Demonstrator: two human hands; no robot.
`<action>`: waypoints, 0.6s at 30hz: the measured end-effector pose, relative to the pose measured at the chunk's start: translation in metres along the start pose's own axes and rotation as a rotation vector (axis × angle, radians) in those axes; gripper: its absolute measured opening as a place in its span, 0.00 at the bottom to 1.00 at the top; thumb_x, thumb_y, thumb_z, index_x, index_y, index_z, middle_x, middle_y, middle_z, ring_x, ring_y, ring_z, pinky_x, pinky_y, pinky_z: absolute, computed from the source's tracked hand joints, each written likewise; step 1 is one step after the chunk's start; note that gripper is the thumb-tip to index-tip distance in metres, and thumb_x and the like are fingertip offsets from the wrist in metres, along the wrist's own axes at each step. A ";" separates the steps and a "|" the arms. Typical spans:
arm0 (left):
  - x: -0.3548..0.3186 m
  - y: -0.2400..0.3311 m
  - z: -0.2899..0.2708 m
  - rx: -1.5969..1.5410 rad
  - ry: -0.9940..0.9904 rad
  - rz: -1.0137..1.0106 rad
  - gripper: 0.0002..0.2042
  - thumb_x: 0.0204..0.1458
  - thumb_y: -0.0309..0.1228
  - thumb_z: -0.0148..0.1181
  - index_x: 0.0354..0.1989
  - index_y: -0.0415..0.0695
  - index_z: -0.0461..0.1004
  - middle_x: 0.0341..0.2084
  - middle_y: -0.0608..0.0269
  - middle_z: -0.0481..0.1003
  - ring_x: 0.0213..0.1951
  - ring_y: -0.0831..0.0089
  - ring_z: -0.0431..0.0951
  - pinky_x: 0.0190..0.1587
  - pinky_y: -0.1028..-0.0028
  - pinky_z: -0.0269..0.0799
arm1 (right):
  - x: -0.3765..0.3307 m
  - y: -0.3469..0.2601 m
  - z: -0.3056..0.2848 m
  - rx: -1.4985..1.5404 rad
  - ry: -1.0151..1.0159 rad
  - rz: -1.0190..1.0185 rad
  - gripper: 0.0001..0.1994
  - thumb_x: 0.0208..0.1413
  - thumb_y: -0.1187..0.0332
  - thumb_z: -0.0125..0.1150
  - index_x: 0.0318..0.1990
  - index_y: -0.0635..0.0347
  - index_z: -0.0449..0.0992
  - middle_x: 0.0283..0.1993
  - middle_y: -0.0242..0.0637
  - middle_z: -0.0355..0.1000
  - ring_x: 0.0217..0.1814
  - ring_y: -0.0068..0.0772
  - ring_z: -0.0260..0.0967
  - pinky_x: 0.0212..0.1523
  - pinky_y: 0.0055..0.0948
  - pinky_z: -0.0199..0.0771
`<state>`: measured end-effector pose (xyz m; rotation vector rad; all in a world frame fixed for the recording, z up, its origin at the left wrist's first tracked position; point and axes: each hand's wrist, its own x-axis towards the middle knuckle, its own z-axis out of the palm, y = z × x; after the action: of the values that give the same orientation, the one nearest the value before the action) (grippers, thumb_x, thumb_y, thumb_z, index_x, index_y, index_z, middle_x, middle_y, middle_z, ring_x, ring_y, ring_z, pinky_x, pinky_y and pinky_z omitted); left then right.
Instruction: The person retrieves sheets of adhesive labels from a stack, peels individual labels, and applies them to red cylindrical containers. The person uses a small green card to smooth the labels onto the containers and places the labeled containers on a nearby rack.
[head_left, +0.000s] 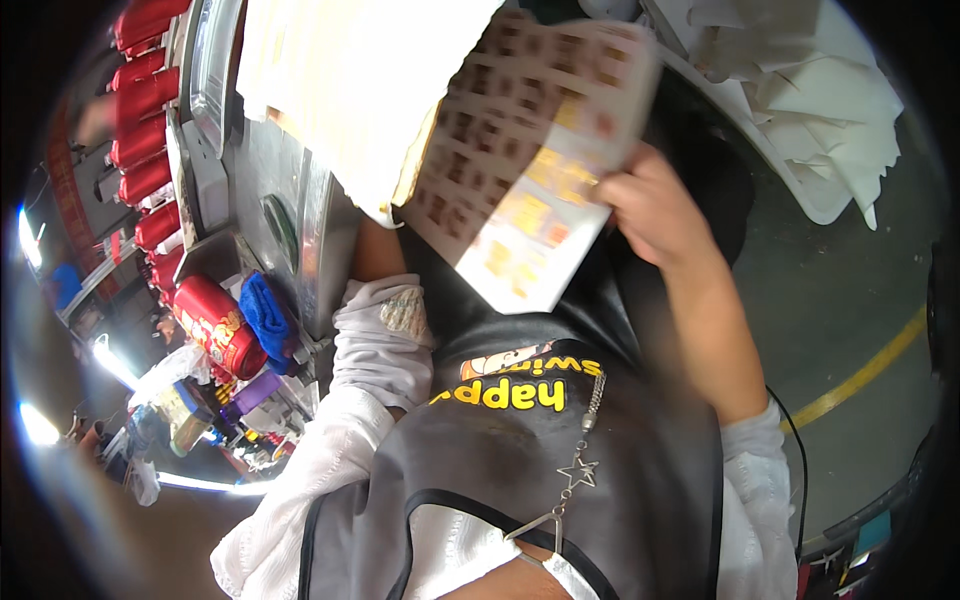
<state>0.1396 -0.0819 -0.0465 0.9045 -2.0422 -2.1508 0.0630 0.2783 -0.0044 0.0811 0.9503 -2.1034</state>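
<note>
My right hand (655,205) is closed on the edge of a printed sheet (530,230), thumb on top. Rows of brown and gold patterns cover the sheet, which is bent, with a pale strip along its lower right. Motion blurs part of it. Beside it, on the left, is a bright, overexposed stack of white sheets (340,90) with a yellowish edge. My left forearm (382,250) reaches up under these white sheets, and they hide the left hand and its fingers. Both the printed sheet and the white sheets are above my lap, over a dark apron (560,400).
A metal worktop (265,170) stands at the left, with a row of red containers (145,130) beyond. Lower down are a red can (218,325) and a blue cloth (265,312). White sheets (800,90) hang over a pale board at upper right. A yellow line (860,375) crosses the floor.
</note>
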 end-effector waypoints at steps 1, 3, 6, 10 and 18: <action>-0.005 -0.006 -0.005 -0.110 -0.042 -0.033 0.24 0.66 0.42 0.49 0.63 0.39 0.65 0.58 0.56 0.71 0.58 0.67 0.71 0.60 0.65 0.66 | -0.025 -0.013 -0.020 0.057 -0.019 0.066 0.19 0.48 0.81 0.52 0.50 0.73 0.73 0.45 0.38 0.76 0.46 0.29 0.75 0.47 0.27 0.73; -0.001 -0.012 0.000 -0.267 -0.202 -0.083 0.23 0.66 0.42 0.49 0.63 0.39 0.66 0.57 0.57 0.72 0.57 0.68 0.72 0.59 0.66 0.67 | -0.075 -0.028 -0.050 -0.051 0.151 0.028 0.22 0.46 0.82 0.51 0.53 0.75 0.72 0.51 0.41 0.75 0.52 0.30 0.73 0.52 0.28 0.72; 0.003 -0.022 0.039 -0.314 -0.495 -0.152 0.23 0.66 0.42 0.50 0.63 0.39 0.66 0.56 0.58 0.73 0.56 0.70 0.73 0.58 0.68 0.68 | -0.136 -0.043 -0.092 -0.068 0.294 -0.025 0.31 0.44 0.80 0.52 0.62 0.75 0.63 0.57 0.46 0.72 0.56 0.38 0.73 0.57 0.34 0.72; -0.025 -0.002 0.135 0.097 -0.670 -0.175 0.19 0.63 0.32 0.54 0.60 0.39 0.67 0.53 0.59 0.75 0.53 0.73 0.75 0.55 0.73 0.70 | -0.185 -0.040 -0.128 -0.073 0.375 -0.094 0.32 0.44 0.80 0.52 0.63 0.75 0.61 0.58 0.49 0.71 0.57 0.40 0.72 0.59 0.36 0.71; -0.070 0.019 0.184 -0.196 -0.761 -0.301 0.19 0.61 0.27 0.57 0.59 0.38 0.67 0.49 0.57 0.77 0.48 0.71 0.79 0.50 0.72 0.76 | -0.251 -0.001 -0.130 -0.022 0.556 -0.016 0.33 0.57 0.64 0.68 0.65 0.68 0.60 0.62 0.46 0.68 0.62 0.40 0.68 0.60 0.40 0.72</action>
<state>0.1117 0.1101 -0.0094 0.4090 -1.9631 -3.1657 0.1989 0.5263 -0.0067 0.6772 1.2930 -2.1228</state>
